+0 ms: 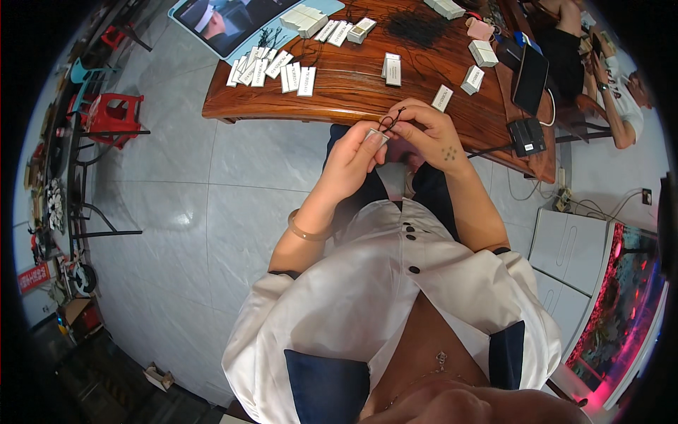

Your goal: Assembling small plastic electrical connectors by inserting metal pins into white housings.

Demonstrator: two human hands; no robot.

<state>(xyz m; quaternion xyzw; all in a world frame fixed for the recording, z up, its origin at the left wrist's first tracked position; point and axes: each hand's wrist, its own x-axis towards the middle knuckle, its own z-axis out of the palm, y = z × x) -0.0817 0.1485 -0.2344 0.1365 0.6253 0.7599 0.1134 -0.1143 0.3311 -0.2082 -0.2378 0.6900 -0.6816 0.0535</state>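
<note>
Just beyond the near edge of the wooden table (339, 106), my two hands meet over my lap. My left hand (351, 161) is closed, its thumb pressing a small white tag (378, 134) against the fingers. A thin black cord (388, 121) makes a loop at the tag's upper end. My right hand (432, 136) pinches this cord between thumb and fingertips. Whether the cord passes through the tag is hidden by my fingers. On the table, one white tag (442, 97) lies closest to my right hand, and a small pile of tags (393, 69) sits farther back.
Corded tags (258, 66) lie fanned at the table's left, near a light-blue-framed screen (224, 22). Black cords (417, 27) are heaped at the back. Tag stacks (484, 53), a dark upright device (530, 80) and a black box (527, 137) stand right. Another person (621, 99) sits beyond.
</note>
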